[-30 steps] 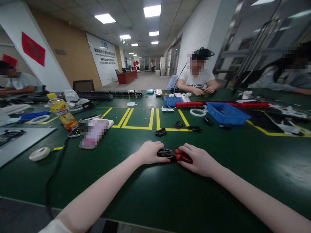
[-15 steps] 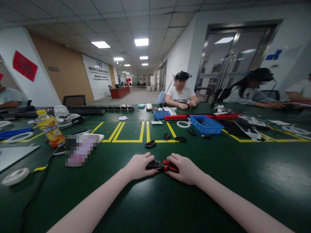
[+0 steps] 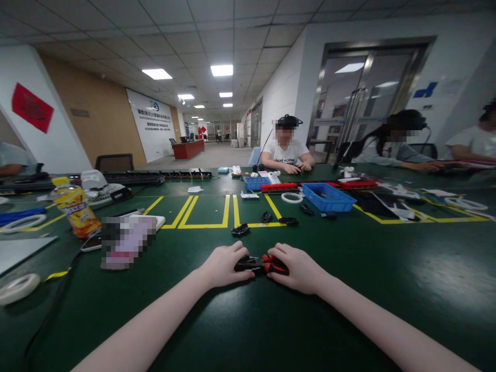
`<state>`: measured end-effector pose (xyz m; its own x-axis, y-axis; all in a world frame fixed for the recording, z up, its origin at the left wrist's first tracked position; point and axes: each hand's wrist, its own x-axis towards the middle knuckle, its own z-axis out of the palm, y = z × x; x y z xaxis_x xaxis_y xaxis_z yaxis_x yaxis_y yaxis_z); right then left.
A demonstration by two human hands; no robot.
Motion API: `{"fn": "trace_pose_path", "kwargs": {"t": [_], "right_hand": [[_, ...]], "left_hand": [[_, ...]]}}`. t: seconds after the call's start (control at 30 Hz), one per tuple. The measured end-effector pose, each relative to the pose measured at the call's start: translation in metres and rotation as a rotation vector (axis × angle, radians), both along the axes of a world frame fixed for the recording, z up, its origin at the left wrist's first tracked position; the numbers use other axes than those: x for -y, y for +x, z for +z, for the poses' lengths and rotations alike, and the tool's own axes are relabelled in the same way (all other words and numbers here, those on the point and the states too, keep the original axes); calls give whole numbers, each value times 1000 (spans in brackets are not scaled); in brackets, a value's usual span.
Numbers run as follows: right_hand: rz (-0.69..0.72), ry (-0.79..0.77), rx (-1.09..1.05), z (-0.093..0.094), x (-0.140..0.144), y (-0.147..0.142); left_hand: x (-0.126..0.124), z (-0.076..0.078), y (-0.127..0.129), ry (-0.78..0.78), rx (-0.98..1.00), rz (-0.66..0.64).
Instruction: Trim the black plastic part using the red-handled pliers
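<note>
Both my hands clamp a black-and-red tool flat on the green table.

My left hand (image 3: 222,266) grips its black end, my right hand (image 3: 296,268) its red handles; the tool (image 3: 260,264) lies between them on the table (image 3: 349,289). Just beyond sits a small black part (image 3: 240,229); further left, a yellow bottle (image 3: 75,207).

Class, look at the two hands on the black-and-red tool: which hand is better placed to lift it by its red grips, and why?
Probably the right hand: its fingers lie over the red handles of the tool, while the left hand rests on the black end.
</note>
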<state>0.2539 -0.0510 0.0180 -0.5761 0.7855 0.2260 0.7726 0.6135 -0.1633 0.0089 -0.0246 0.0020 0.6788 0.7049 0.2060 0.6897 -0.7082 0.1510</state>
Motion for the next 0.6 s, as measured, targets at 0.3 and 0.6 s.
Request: {"fn": "trace_pose_path", "kwargs": {"t": [0.3,0.6], "right_hand": [[6,13,9,-1,-1,-1],[38,0,-20,-7,-8,4]], "left_hand": [[0,6,-1,57,94,-10],[104,4,-16,334,312,-100]]}}
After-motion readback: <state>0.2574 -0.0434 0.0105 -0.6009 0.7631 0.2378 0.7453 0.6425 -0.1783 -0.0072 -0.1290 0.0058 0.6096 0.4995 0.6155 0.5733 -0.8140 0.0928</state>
